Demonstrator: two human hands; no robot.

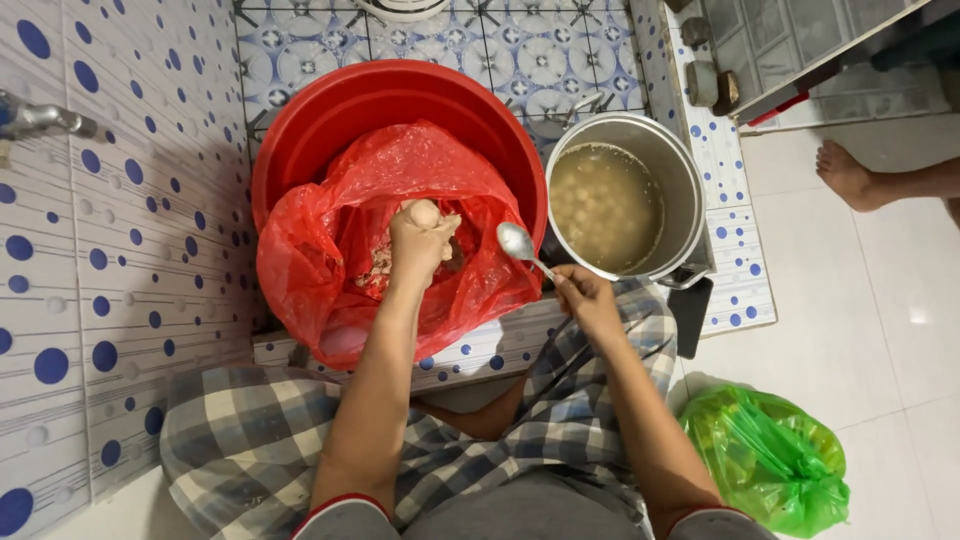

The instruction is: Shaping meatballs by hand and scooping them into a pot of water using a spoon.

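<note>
The white wall tiles dotted with blue spots (120, 260) fill the whole side left of the round red plastic basin (330, 120), glossy and ridged with faint raised beads; a dull metal tap (45, 120) juts from them at the upper left. Beyond the basin the floor tiles with blue circular patterns (540, 50) run to the top edge, and right of it lies plain pale floor (880, 300), smooth and shiny, where another person's bare foot (845, 175) rests near a glass-paned door frame.

The basin is wide, smooth-walled and deep. Inside it sits a crumpled, translucent red plastic bag (330, 230), its mouth spread open over a pinkish minced mixture (378, 268). Just right of the basin, touching its rim, stands a round brushed-metal pot (680, 180) filled with cloudy beige broth in which pale round balls float. Well below and right of the basin lies a knotted, wrinkled green plastic bag (770, 460) on the floor.

The person sits in a grey-and-white checked cloth (240, 440). The left hand (420, 240) is over the red bag, clenched into a fist around the mixture, a smooth pale ball squeezed out at its top. The right hand (585, 295), between basin and pot, pinches the handle of a shiny metal spoon (518, 242), its bowl at the basin's right rim.
</note>
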